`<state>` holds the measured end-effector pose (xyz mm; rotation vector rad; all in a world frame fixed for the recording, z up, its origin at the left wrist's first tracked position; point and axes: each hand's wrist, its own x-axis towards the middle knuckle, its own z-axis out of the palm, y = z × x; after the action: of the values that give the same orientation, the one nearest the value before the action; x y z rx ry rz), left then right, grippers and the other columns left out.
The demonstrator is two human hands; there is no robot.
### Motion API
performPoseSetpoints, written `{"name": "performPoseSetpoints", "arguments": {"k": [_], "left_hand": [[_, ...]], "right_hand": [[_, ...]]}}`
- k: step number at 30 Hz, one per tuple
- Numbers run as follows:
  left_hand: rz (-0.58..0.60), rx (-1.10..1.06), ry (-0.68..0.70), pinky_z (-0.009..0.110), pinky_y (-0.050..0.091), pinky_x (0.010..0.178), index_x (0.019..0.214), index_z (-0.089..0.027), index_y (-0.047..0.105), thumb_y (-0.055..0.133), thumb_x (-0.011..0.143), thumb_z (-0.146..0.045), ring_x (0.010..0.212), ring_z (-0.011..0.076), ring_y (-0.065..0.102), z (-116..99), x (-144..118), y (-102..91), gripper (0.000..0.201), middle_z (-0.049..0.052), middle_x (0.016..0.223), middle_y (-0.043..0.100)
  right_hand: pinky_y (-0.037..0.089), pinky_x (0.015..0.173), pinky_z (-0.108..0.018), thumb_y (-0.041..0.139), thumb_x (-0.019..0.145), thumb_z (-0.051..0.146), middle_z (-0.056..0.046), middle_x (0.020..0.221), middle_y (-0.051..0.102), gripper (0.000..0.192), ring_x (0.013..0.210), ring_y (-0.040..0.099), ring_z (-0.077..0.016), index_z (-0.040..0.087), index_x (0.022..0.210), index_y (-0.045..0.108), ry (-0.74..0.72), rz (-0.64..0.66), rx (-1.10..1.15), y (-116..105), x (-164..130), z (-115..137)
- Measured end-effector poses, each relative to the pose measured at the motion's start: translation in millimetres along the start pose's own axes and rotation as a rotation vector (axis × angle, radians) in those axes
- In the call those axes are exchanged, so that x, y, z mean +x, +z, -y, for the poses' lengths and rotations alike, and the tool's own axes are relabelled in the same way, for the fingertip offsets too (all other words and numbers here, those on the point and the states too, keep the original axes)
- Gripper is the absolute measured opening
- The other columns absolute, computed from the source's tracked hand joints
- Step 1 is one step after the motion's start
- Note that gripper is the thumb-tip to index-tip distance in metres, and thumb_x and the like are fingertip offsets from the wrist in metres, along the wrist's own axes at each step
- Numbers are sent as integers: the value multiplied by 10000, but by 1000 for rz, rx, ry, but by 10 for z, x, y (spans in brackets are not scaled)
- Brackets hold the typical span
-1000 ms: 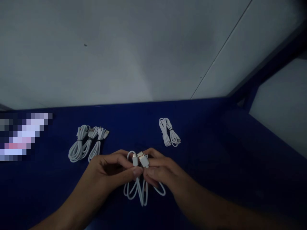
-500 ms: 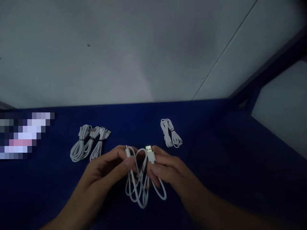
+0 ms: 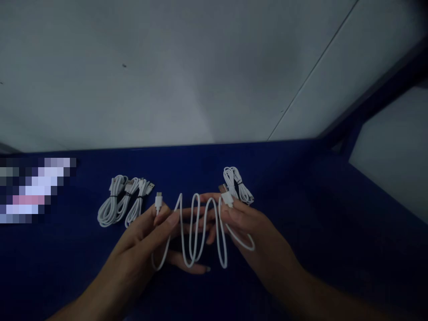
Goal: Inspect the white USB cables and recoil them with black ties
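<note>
Blue table (image 3: 301, 249) fills the lower half of the view under a pale grey wall. At far left lies a blurred patch (image 3: 33, 189), and right of it a cluster of three tied white cable bundles (image 3: 123, 200) rests on the table. Next comes the left hand (image 3: 147, 232), thumb and forefinger pinched shut on the small plug end of a loose white cable (image 3: 197, 232). That cable hangs between the two hands above the table in several up-and-down loops, the lowest bends near the left hand's lower fingers. The right hand (image 3: 247, 227) pinches the cable's larger plug between thumb and fingers. Just behind it, one more tied bundle (image 3: 238, 185) lies on the table.
</note>
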<state>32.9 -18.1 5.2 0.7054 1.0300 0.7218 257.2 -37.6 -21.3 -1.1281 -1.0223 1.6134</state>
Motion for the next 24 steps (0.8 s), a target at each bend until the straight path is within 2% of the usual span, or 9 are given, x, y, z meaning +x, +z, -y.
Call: {"name": "performPoseSetpoints", "arguments": {"k": [3,6,8,10,11,13,16,20,24], "left_hand": [[-1,-15,0,597,733,954,1067,-223,765,789,1051,-324,1260,442,794,-29,-12,24,105,139,1502,765],[25,-56,10,579,709,1036,1033,-234,744,780,1064,-292,1367,425,738,-36,-10,37,75,101,1505,762],[67,-66,14,566,707,1044,1166,-259,764,733,1098,-340,1413,419,705,-15,0,14,110,99,1562,724],[97,-55,0,554,717,1019,1381,-316,732,693,1121,-386,1402,411,712,12,21,-26,272,102,1616,682],[105,-46,-9,538,723,1004,1480,-349,689,685,1125,-402,1384,404,725,21,34,-45,359,104,1636,666],[129,-37,-31,499,725,988,1580,-372,633,675,1129,-419,1389,397,721,24,61,-70,456,112,1669,638],[205,-37,-32,454,715,998,1580,-341,658,594,1161,-453,1535,395,594,-1,84,-75,439,105,1723,584],[275,-70,-30,586,667,1089,1559,-297,688,472,1192,-507,1595,436,512,-9,88,-81,475,122,1707,601],[287,-103,-13,670,594,1167,1563,-268,683,428,1201,-495,1628,463,454,20,103,-102,497,123,1752,546]], "right_hand": [[480,1225,-569,684,1067,618,-80,1232,808,362,1263,720,-316,303,1120,856,-4,30,116,51,-28,89],[518,1172,-528,730,1047,596,-74,1175,831,356,1045,760,-257,296,1196,849,21,32,219,77,0,132],[537,1143,-484,744,1053,539,-67,1130,832,293,978,754,-228,272,1099,854,21,53,288,77,29,133],[532,1156,-451,726,1080,483,-51,1052,815,303,986,753,-215,244,918,815,0,96,353,73,48,125],[529,1162,-455,712,1094,470,-46,1042,806,319,998,756,-216,238,888,789,-15,109,375,72,51,121],[521,1179,-485,699,1105,469,-49,1094,803,278,1054,761,-231,244,962,778,-32,110,395,73,48,119],[523,1174,-518,737,1084,449,-69,1261,804,200,1180,750,-263,284,1190,774,-3,32,402,84,31,133],[528,1168,-488,747,1076,489,-71,1460,765,301,1324,711,-279,308,1315,780,36,-71,407,99,17,155],[501,1191,-482,643,1122,527,-98,1456,771,364,1364,692,-297,251,1272,826,32,-32,357,80,35,148]]}}
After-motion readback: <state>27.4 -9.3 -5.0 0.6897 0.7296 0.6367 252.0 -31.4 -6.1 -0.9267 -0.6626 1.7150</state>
